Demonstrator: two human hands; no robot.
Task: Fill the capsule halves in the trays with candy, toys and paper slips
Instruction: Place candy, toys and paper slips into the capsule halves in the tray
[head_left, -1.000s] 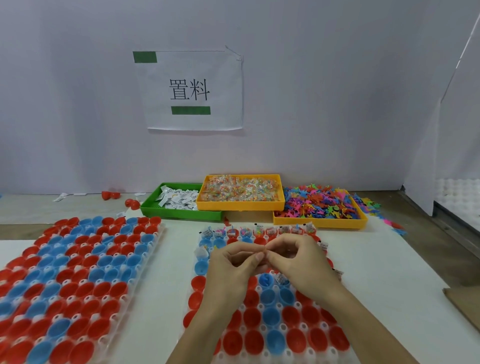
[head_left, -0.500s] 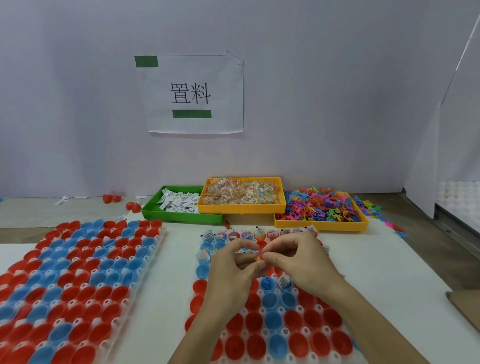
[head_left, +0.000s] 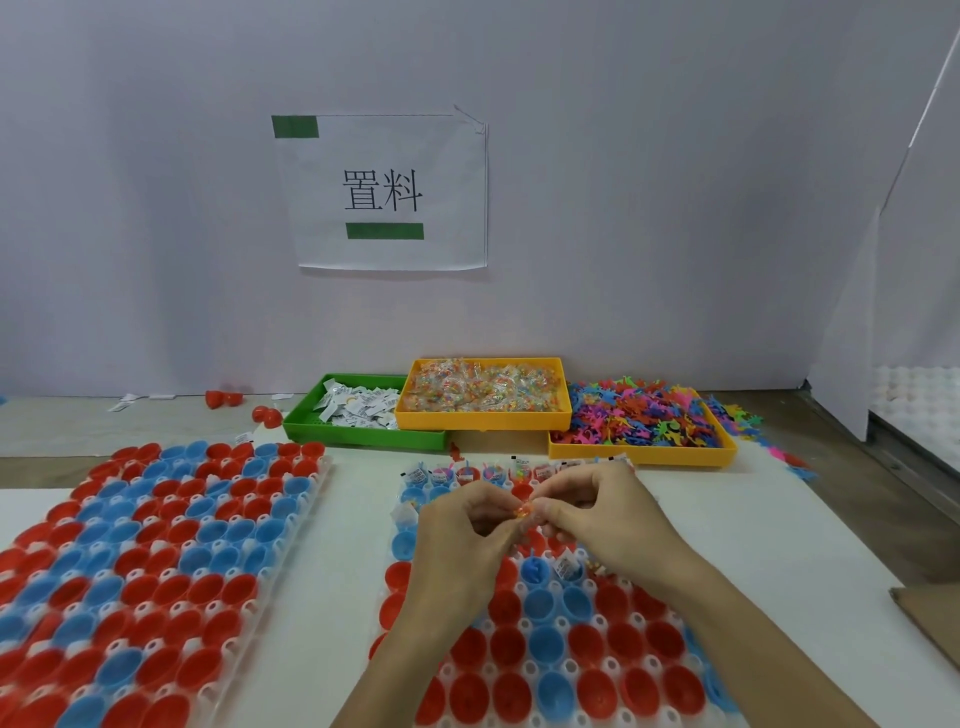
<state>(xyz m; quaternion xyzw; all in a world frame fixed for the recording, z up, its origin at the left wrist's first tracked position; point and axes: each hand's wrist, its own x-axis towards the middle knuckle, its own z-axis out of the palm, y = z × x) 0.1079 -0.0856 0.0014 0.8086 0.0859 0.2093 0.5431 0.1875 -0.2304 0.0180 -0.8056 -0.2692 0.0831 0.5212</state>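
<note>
Head view: left hand (head_left: 457, 540), right hand (head_left: 597, 514) pinch candy (head_left: 522, 512).

Smooth, slightly glossy plastic was seen in the red and blue capsule halves (head_left: 156, 561), seated in a whitish plastic tray (head_left: 566, 670). Glossy clear wrappers were noted on the candy (head_left: 483, 387), matt paper in the slips (head_left: 358, 405) and the wall sign (head_left: 384, 192)

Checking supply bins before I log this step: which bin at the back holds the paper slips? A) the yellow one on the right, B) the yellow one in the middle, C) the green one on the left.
C: the green bin holds the white paper slips; the middle yellow bin holds wrapped candy, the right yellow bin coloured toys.
</note>
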